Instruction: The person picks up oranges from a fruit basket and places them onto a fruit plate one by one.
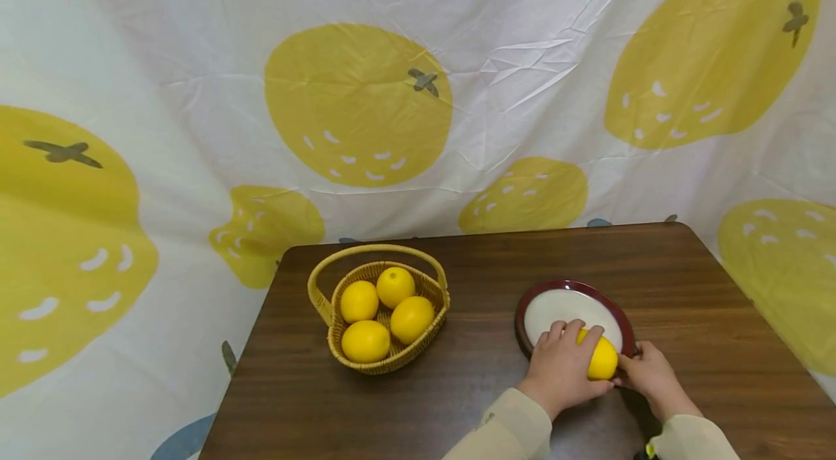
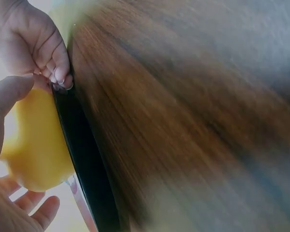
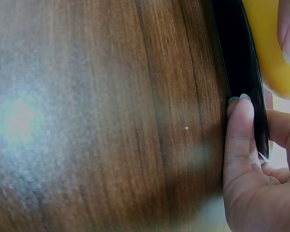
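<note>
A yellow lemon [image 1: 604, 360] lies at the near edge of a white plate with a dark red rim [image 1: 570, 286]. My left hand [image 1: 567, 358] is curled over the lemon and holds it from the left. In the left wrist view my thumb and fingers cup the lemon [image 2: 34, 145] beside the plate's dark rim [image 2: 84, 159]. My right hand [image 1: 643, 367] pinches the plate's near right rim. The right wrist view shows my right fingers [image 3: 240, 145] wrapped over the dark rim [image 3: 237, 53], with the lemon [image 3: 268, 53] just beyond.
A woven basket with a handle [image 1: 321, 300] holds several lemons [image 1: 385, 315] at the table's left middle. The dark wooden table [image 1: 470, 387] ends close behind the basket. A lemon-print cloth [image 1: 418, 83] hangs behind it.
</note>
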Motion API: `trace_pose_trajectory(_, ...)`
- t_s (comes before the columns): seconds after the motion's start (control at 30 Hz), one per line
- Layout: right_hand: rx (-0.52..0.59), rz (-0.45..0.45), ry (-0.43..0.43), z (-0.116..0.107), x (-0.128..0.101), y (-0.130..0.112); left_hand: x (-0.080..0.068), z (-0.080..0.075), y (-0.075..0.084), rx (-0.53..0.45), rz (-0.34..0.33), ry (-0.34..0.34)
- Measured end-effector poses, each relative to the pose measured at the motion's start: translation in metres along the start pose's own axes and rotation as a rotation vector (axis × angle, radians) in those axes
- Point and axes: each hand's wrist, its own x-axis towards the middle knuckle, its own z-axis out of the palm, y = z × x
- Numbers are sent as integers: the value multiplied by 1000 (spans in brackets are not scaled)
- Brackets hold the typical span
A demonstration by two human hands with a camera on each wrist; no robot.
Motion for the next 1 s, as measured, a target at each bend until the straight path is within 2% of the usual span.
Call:
trace_pose_trajectory(0.37,-64,-28,17,-1,-1,0,0,-7,-8,12,20,-3)
trace_pose_trajectory(0.67,14,-23,-10,0,-2,-3,-5,-16,-17,43,16,-19)
trace_pose_trajectory(1.0,29,-21,-3,1,-1,0,-14,-21,-30,3,26,-32)
